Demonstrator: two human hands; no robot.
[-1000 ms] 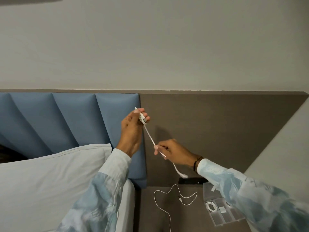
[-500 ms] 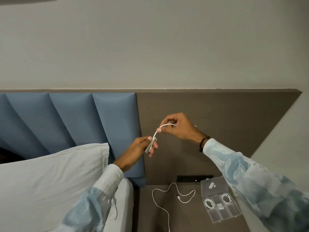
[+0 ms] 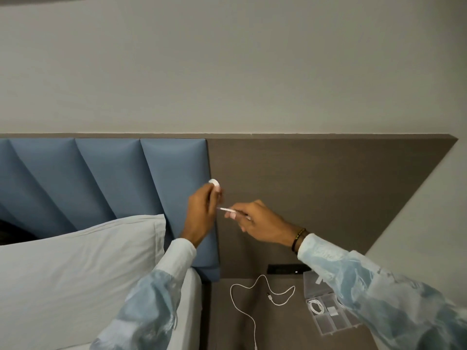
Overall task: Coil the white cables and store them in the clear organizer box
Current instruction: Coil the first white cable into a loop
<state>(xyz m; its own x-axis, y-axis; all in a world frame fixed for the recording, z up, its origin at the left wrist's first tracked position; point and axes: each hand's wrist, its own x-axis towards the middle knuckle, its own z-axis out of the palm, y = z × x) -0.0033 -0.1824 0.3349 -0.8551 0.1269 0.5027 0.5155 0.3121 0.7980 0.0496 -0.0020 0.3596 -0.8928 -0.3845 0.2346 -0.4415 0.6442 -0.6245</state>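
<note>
Above the bedside table [image 3: 283,332], raised in front of the headboard:

- Left hand [image 3: 201,213]: closed around a small coil of white cable [image 3: 214,183]; the rounded top of the coil shows above the fingertips.
- Right hand [image 3: 257,224]: pinching the free end of the same cable, its white connector tip [image 3: 226,209] pointing toward the left hand. A dark beaded bracelet [image 3: 298,238] sits at the wrist. Both sleeves are pale blue and white.

On the table, below the hands:

- Second white cable [image 3: 242,308]: loose and uncoiled, lying in an open curve, one plug end near the middle of the table, the other running off the lower edge of view.
- Clear organizer box [image 3: 328,324]: lid open and leaning back, just right of the loose cable, partly hidden by the right sleeve. One coiled white cable [image 3: 316,306] lies in a rear left compartment; a small white item [image 3: 332,311] sits in the compartment beside it, too small to identify.
- Black socket panel [image 3: 288,269]: set in the brown wall panel at the table's back edge.

Left of the table:

- Bed with white pillow [image 3: 75,261] against the blue padded headboard [image 3: 108,178].
</note>
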